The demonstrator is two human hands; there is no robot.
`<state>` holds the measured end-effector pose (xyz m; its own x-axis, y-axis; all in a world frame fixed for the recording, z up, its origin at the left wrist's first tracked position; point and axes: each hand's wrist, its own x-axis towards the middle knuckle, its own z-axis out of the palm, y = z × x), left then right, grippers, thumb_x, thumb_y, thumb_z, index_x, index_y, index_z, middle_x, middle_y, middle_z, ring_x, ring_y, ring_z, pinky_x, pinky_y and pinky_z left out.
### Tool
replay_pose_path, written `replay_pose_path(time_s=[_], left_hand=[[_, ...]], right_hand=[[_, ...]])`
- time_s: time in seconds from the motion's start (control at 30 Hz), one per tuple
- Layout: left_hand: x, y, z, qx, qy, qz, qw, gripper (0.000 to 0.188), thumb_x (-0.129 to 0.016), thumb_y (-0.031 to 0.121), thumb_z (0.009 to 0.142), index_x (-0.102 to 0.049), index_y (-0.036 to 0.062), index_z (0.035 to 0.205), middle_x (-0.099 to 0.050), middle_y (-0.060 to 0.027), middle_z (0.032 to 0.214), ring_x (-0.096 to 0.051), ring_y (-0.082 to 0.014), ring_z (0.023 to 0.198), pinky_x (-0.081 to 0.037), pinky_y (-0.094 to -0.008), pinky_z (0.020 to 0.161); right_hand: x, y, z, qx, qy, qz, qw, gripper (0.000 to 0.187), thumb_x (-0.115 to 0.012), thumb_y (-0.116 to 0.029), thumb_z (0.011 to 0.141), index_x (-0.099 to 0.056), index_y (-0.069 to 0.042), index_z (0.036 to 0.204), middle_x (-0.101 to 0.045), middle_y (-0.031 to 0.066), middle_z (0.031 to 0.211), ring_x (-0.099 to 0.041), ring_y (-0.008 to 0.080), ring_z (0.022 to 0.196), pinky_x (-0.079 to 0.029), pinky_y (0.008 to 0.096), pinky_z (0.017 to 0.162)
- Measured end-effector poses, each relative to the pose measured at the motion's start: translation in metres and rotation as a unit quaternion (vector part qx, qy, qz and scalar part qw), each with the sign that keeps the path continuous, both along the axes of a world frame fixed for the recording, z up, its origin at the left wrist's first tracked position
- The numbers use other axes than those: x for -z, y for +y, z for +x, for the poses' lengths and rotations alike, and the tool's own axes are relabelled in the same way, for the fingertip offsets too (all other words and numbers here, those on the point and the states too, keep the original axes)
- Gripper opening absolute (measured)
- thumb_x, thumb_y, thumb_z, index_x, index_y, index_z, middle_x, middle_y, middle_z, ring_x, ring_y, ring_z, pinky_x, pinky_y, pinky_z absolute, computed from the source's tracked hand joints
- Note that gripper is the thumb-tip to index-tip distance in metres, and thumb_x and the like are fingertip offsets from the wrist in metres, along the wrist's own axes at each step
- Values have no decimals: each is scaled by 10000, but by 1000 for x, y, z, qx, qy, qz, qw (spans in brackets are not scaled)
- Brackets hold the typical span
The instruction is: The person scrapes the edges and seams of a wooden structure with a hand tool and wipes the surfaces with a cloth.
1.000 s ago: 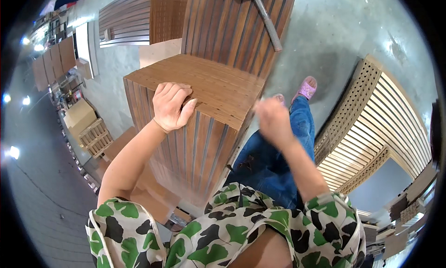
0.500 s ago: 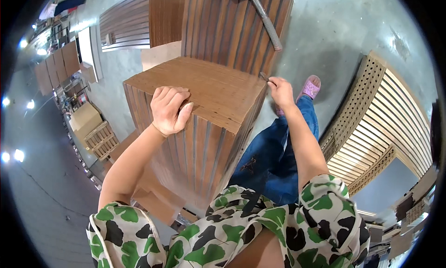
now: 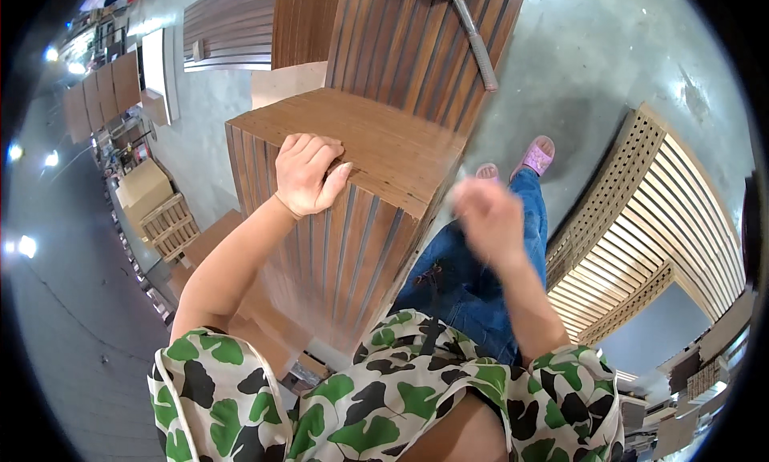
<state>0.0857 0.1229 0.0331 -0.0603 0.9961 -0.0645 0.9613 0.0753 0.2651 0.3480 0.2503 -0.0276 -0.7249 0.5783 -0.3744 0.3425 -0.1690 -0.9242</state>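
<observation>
A tall brown wooden box (image 3: 368,134) with dark-grooved slatted sides stands in front of me, its top flat and plain. My left hand (image 3: 311,174) is curled over the near edge of that top, thumb toward the right. Its palm and fingertips are hidden. To the right of the box, my right hand (image 3: 490,222) hangs in the air above my jeans, clear of the wood. Motion smears its fingers, so I cannot make out whether anything is in them.
A hammer (image 3: 473,46) lies on a slatted panel (image 3: 384,42) beyond the box. More slatted panels (image 3: 228,30) stand at the far left. A pale slatted frame (image 3: 633,222) is at the right. My feet in pink sandals (image 3: 538,154) are on the grey floor (image 3: 593,70).
My right hand has left the box's far right corner, where it held a small dark tool, and moved down toward me. My left hand stays on the edge; the view has shifted slightly.
</observation>
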Motion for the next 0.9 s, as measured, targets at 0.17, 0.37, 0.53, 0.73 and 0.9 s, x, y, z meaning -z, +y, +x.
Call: replay_pose_path(time_s=[0.17, 0.37, 0.53, 0.73, 0.9], left_hand=[[10, 8, 6, 8, -21, -7, 1000, 208, -643, 237, 763, -638, 38, 823, -669, -85, 866, -606, -246, 765, -422, -338, 734], [7, 7, 7, 5, -15, -13, 1000, 211, -636, 237, 770, -638, 35, 829, -671, -97, 876, -612, -253, 770, -423, -339, 735], [4, 1, 2, -4, -10, -7, 1000, 198, -648, 232, 769, -632, 41, 818, -664, -82, 858, -612, -244, 776, -424, -338, 734], [-1, -6, -2, -7, 1, -9, 1000, 194, -642, 234, 777, -630, 44, 813, -660, -75, 854, -608, -240, 771, -425, -340, 735], [12, 13, 6, 10, -17, 2, 1000, 206, -634, 247, 783, -631, 43, 810, -660, -77, 848, -605, -243, 758, -426, -339, 735]], right_hand=[[210, -34, 18, 64, -152, 26, 986, 201, -674, -192, 829, -707, -49, 967, -690, 171, 949, -657, 338, 900, -512, 372, 812], [213, -51, 1, 75, -171, 36, 982, 164, -671, -179, 827, -695, -48, 921, -684, 162, 910, -648, 341, 883, -502, 399, 819], [55, -38, 8, -69, 7, 177, 982, 79, -653, -61, 819, -668, -21, 885, -649, 165, 830, -616, 359, 746, -509, 414, 686], [-33, -17, 0, -32, 26, 4, 999, 121, -630, -114, 867, -675, -28, 940, -661, 172, 844, -655, 285, 764, -523, 372, 713], [229, -15, 8, -23, -95, 137, 986, 175, -629, -169, 848, -702, -62, 965, -676, 165, 956, -641, 366, 903, -514, 428, 832]])
